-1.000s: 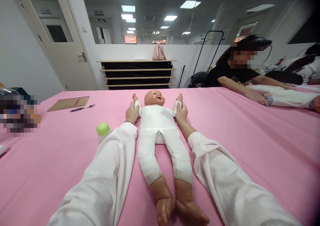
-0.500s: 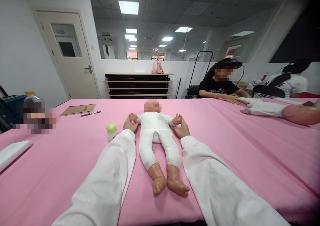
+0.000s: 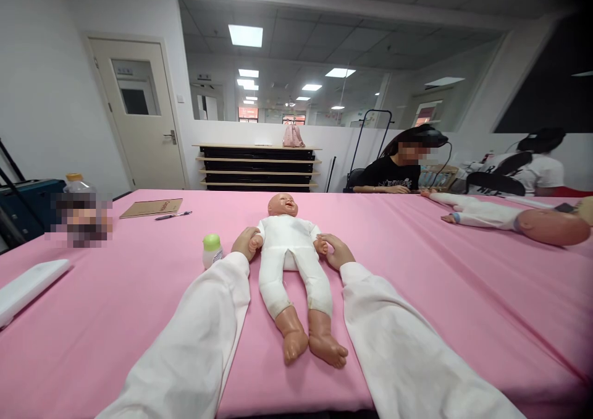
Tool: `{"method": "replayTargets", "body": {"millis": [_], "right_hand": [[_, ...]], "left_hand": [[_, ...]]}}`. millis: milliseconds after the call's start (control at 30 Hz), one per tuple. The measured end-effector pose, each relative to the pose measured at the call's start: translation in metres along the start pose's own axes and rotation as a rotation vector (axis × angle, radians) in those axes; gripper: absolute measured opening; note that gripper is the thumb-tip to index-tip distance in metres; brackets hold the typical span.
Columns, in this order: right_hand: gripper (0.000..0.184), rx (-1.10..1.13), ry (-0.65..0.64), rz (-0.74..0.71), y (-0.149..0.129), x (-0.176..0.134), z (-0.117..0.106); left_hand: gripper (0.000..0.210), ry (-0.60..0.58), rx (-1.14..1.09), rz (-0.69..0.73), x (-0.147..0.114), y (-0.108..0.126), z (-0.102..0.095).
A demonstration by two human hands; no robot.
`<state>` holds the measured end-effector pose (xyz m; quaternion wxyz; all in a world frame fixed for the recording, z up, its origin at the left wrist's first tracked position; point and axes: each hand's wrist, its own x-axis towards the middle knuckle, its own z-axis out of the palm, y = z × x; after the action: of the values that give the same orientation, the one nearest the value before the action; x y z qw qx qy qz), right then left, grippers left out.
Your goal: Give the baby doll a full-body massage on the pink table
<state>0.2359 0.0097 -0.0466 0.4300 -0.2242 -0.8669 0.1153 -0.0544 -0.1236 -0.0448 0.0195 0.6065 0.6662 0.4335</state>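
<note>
Fingers on the left hand are sitting partly closed around the baby doll's hand on that side, and the right hand is doing much the same with the other one, so both are holding the doll, though I can't tell how tight the grip is. The doll's lying on its back on the pink-covered worktop, right between the two white sleeves, arms down by its body, head pointing to the far edge and bare feet pointing this way. Just beside the left hand, a little green-capped bottle is standing upright. Further out that way, a pen is lying next to a brown notebook, and a white case is resting nearer the corner, with an orange-capped bottle standing behind something pixelated. Over on the right, a second doll is lying well apart, and a person in a black T-shirt is sitting near it. Past the far edge, a pink backpack is sitting on top of a low black shelf unit.
</note>
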Motion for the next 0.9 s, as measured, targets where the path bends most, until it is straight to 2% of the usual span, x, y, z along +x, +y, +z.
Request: {"method": "replayTargets", "body": {"millis": [167,233,333,433,533,700,800,900], "right_hand": [[0.042,0.042,0.151,0.162,-0.002,0.008,0.010],[0.048,0.058,0.180,0.182,-0.003,0.014,0.016],[0.053,0.122,0.250,0.211,-0.001,0.024,0.025],[0.058,0.148,0.390,0.304,0.005,0.036,0.037],[0.056,0.150,0.462,0.416,0.014,0.052,0.048],[0.058,0.168,0.483,0.604,0.030,0.075,0.061],[0.059,0.179,0.457,0.611,0.040,0.083,0.066],[0.055,0.187,0.400,0.603,0.048,0.086,0.067]], "left_hand": [[0.052,0.177,-0.144,-0.232,0.008,0.006,0.010],[0.052,0.246,-0.176,-0.251,0.014,0.009,0.015],[0.046,0.288,-0.156,-0.265,0.022,0.012,0.023],[0.037,0.308,-0.049,-0.297,0.033,0.013,0.028],[0.027,0.342,0.026,-0.267,0.045,0.010,0.033],[0.027,0.388,0.085,-0.213,0.065,0.002,0.041],[0.032,0.348,0.070,-0.209,0.075,-0.004,0.043],[0.035,0.260,0.038,-0.240,0.084,-0.012,0.045]]}}
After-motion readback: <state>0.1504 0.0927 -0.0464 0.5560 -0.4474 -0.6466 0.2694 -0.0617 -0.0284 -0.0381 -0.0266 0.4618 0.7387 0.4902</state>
